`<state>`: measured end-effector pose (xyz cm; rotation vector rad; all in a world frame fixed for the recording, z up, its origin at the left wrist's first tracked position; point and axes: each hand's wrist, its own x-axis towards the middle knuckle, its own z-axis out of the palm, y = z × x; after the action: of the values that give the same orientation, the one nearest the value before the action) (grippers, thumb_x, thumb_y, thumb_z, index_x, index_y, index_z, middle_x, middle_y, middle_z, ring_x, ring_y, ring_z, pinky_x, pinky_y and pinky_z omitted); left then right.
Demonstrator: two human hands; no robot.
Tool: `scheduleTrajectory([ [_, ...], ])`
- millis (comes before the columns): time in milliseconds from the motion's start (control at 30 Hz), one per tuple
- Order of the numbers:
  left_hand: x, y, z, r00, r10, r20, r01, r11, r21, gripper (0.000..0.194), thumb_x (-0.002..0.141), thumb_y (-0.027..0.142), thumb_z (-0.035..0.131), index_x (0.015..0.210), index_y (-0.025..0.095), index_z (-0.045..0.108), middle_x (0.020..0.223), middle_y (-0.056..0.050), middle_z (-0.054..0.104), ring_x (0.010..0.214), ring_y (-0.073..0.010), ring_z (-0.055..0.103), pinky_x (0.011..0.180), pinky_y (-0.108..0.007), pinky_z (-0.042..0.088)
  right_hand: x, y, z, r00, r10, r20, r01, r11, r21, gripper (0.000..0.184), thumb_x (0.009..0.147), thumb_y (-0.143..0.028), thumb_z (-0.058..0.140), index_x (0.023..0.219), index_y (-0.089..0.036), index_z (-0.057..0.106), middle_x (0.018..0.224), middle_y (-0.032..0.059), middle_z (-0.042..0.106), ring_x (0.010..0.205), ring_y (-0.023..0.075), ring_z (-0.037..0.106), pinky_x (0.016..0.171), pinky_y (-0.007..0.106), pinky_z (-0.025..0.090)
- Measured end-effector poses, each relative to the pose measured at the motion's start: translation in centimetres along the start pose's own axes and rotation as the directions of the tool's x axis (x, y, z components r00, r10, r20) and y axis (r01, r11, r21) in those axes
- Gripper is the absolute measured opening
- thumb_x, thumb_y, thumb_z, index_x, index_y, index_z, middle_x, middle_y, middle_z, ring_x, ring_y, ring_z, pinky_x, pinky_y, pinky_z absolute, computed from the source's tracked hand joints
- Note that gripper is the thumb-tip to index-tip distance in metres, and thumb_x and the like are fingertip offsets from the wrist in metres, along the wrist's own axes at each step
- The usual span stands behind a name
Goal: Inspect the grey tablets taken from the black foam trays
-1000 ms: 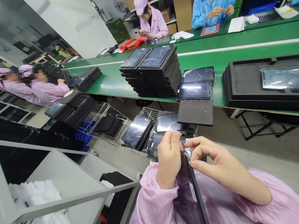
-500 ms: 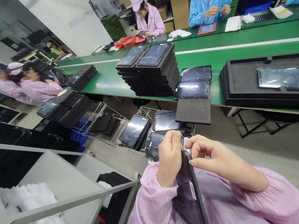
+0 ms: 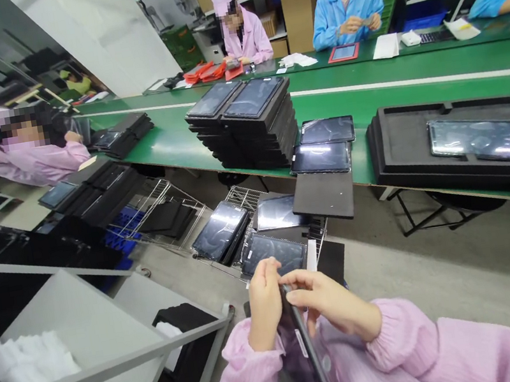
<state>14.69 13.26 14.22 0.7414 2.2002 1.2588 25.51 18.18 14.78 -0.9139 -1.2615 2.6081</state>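
Close to my body, a dark tablet (image 3: 296,365) stands on edge, its screen turned left and a small white label on the screen side. My left hand (image 3: 264,306) is closed around the upper end of this tablet. Against the top corner, my right hand (image 3: 333,301) has its thumb and fingers bent onto the edge. Whether a film or other small thing is between those fingertips I cannot make out. Just beyond my hands, another tablet (image 3: 272,253) lies face up on a wire rack.
Stacked black trays (image 3: 264,128) with tablets stand on the green bench (image 3: 318,103). A larger tray (image 3: 401,135) sits at right. At lower left is a grey shelf cart (image 3: 112,362) holding white sheets. Co-workers (image 3: 244,31) sit across the bench.
The view has swung slightly. My hands and the tablet sit lower and further left in the picture. My right hand's fingers have moved over the tablet's top corner, closer to my left hand.
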Motion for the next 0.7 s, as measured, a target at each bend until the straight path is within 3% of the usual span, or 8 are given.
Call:
scheduleTrajectory([
  [100,0.4,-1.5,-0.7,0.997,-0.068,-0.037,0.069,0.997,0.034,0.051,0.068,0.072,0.040,0.063,0.022,0.052,0.049,0.003,0.047,0.051,-0.0178,0.052,0.054,-0.031,0.043,1.0,1.8,0.7,0.996,-0.056,-0.067,0.044,0.986,-0.159,0.030,0.074,-0.023,0.051,0.102,-0.019,0.061,0.068,-0.0033,0.053,0.050,0.0093,0.050,0.041,0.019,0.041],
  [200,0.9,-2.8,-1.4,0.988,-0.126,-0.087,0.137,0.982,0.132,0.053,0.065,0.074,0.034,0.062,0.023,0.051,0.045,0.003,0.046,0.048,-0.0185,0.050,0.053,-0.032,0.043,1.3,3.9,0.7,0.994,-0.110,0.024,0.111,0.928,-0.355,0.035,0.072,-0.024,0.060,0.106,-0.020,0.060,0.085,0.0005,0.062,0.068,0.0139,0.057,0.059,0.024,0.047],
  [267,1.2,-3.3,-1.6,0.986,-0.125,-0.112,0.147,0.964,0.221,0.049,0.067,0.069,0.032,0.061,0.024,0.050,0.046,0.001,0.049,0.050,-0.0200,0.053,0.056,-0.033,0.043,1.4,5.4,0.4,0.992,-0.032,0.122,0.085,0.883,-0.461,0.033,0.066,-0.026,0.066,0.098,-0.019,0.061,0.085,0.0006,0.063,0.075,0.0169,0.057,0.067,0.026,0.046],
  [333,1.4,-3.7,-1.7,0.987,-0.121,-0.109,0.148,0.944,0.295,0.042,0.069,0.062,0.031,0.060,0.025,0.049,0.049,0.000,0.053,0.054,-0.0213,0.056,0.058,-0.034,0.044,1.7,6.6,0.2,0.990,0.038,0.137,0.036,0.865,-0.500,0.022,0.065,-0.025,0.065,0.086,-0.019,0.061,0.077,-0.0012,0.061,0.072,0.0164,0.055,0.066,0.026,0.043],
  [433,1.9,-4.1,-2.1,0.986,-0.148,-0.072,0.164,0.908,0.386,0.036,0.071,0.055,0.033,0.064,0.025,0.050,0.056,-0.004,0.061,0.060,-0.0239,0.060,0.061,-0.036,0.047,2.5,7.7,-0.2,0.995,0.068,0.079,-0.036,0.937,-0.348,0.012,0.063,-0.022,0.062,0.073,-0.019,0.057,0.066,-0.0044,0.054,0.065,0.0134,0.049,0.062,0.024,0.039],
  [533,2.4,-5.4,-3.5,0.994,-0.015,-0.104,0.067,0.852,0.520,0.040,0.069,0.055,0.038,0.082,0.021,0.057,0.083,-0.013,0.068,0.084,-0.0312,0.063,0.078,-0.045,0.048,3.2,8.0,-1.3,0.993,0.089,0.073,-0.087,0.996,-0.034,0.015,0.057,-0.021,0.063,0.068,-0.019,0.053,0.063,-0.0053,0.050,0.062,0.0113,0.045,0.060,0.024,0.035],
  [633,2.7,-8.2,-6.2,0.937,0.208,-0.281,0.029,0.755,0.655,0.069,0.067,0.061,0.044,0.110,0.008,0.052,0.114,-0.027,0.058,0.114,-0.0418,0.050,0.095,-0.057,0.036,3.2,7.8,-3.7,0.997,0.062,0.037,-0.066,0.987,0.143,0.021,0.054,-0.026,0.066,0.068,-0.018,0.052,0.064,-0.0054,0.050,0.061,0.0101,0.043,0.059,0.023,0.033],
  [700,2.3,-10.4,-8.0,0.889,0.205,-0.411,0.121,0.759,0.640,0.090,0.065,0.064,0.050,0.131,0.003,0.036,0.124,-0.029,0.049,0.121,-0.0455,0.042,0.096,-0.064,0.033,2.8,7.9,-5.6,0.999,0.037,-0.025,-0.031,0.978,0.207,0.026,0.052,-0.030,0.068,0.068,-0.018,0.052,0.064,-0.0057,0.049,0.060,0.0096,0.042,0.061,0.023,0.033],
])
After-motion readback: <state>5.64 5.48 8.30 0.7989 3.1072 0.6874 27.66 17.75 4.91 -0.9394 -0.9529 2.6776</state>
